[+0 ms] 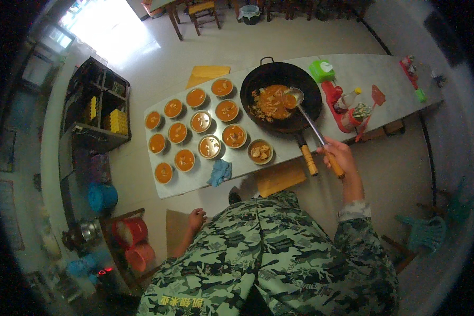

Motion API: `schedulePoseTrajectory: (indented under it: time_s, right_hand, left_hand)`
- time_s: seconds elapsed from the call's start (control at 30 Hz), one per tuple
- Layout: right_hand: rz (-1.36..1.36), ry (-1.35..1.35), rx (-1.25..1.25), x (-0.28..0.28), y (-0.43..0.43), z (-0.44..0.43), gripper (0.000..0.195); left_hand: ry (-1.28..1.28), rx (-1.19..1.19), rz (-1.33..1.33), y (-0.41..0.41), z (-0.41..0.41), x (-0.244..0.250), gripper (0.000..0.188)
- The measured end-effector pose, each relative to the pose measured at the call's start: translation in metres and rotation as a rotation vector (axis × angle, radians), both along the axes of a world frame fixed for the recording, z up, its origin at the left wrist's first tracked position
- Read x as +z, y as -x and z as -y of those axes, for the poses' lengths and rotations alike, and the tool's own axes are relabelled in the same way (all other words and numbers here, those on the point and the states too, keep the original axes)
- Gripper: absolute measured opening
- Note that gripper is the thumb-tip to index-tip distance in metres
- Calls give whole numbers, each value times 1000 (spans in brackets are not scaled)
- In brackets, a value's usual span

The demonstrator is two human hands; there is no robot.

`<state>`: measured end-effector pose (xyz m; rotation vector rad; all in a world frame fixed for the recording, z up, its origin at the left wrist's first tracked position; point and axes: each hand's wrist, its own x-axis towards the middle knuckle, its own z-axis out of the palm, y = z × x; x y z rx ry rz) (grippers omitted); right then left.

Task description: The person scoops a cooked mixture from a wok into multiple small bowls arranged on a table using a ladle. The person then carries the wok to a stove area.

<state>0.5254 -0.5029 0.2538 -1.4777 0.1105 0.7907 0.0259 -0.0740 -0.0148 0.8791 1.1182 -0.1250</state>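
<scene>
My right hand (337, 156) is closed around the handle of a metal ladle (311, 123) with a wooden grip. The ladle's bowl holds some orange-red liquid and rests over the stew (274, 100) inside a black wok (256, 118). The wok's wooden handle (309, 160) points toward me, beside my right hand. Left of the wok, several round bowls of orange-red soup (184, 160) stand in rows on the pale table. One bowl with chunky pieces (260, 152) is nearest the wok handle. Low at my left side hangs my left hand (198, 218), fingers curled; whether it holds anything is unclear.
A blue cloth (221, 173) lies at the table's near edge (197, 189). Right of the wok are a green tissue box (322, 71), a red condiment rack (333, 104) with a bottle, and a red fly swatter (378, 94). A wooden bench (282, 179) stands below the near edge.
</scene>
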Motion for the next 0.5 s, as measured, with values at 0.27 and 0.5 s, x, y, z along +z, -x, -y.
schedulePoseTrajectory:
  time_s: [0.27,0.5]
  right_hand:
    - [62,99,48,-23,-18,6,52]
    - [101,148,63,-11,-18,-3,56]
  left_hand:
    - [-10,-79,-55,8,-11,-4,31]
    - [-244,-252,-154,-9,16,37,32]
